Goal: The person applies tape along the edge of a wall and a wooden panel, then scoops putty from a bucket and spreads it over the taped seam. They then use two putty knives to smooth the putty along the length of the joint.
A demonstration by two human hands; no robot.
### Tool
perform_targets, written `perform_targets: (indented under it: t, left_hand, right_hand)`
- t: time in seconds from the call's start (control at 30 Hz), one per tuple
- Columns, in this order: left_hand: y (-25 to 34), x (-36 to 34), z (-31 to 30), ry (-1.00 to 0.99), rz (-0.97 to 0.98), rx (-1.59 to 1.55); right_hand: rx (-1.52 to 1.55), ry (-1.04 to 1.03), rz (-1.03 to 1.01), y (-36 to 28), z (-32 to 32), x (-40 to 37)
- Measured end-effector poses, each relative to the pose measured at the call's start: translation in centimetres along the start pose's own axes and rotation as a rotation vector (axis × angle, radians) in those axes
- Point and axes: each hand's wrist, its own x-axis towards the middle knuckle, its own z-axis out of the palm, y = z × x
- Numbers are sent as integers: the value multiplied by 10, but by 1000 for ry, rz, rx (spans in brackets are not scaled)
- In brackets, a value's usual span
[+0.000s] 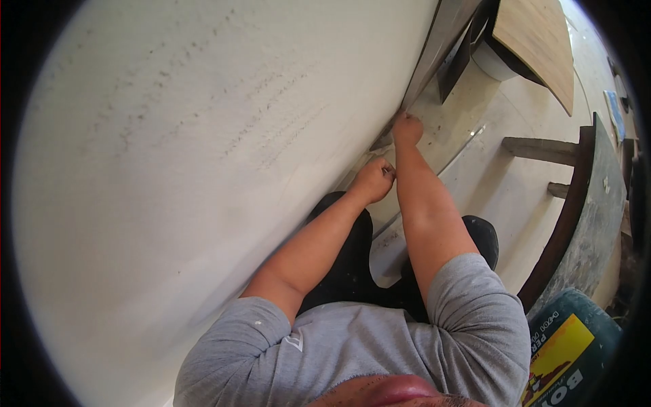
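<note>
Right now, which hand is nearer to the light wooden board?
Right. The right hand is left of the light wooden board, not touching it; the left hand is farther back.

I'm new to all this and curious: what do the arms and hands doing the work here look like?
They are a person's own arms, with no cables showing. The left hand and right hand are bare, without gloves. The short sleeves of a grey shirt leave the forearms uncovered; the left sleeve has a small pale spot.
</note>
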Motion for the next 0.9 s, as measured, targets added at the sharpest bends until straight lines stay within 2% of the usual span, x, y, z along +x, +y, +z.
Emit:
perform_targets:
  t: [0.3,0.9]
  left_hand:
    - [3,0,-1,-15,-4,15]
    - [9,-2,-5,-33,-28,18]
  right_hand:
    - [-11,-87,64,-1,-2,2]
    - [-25,-24,36,-7,-3,1]
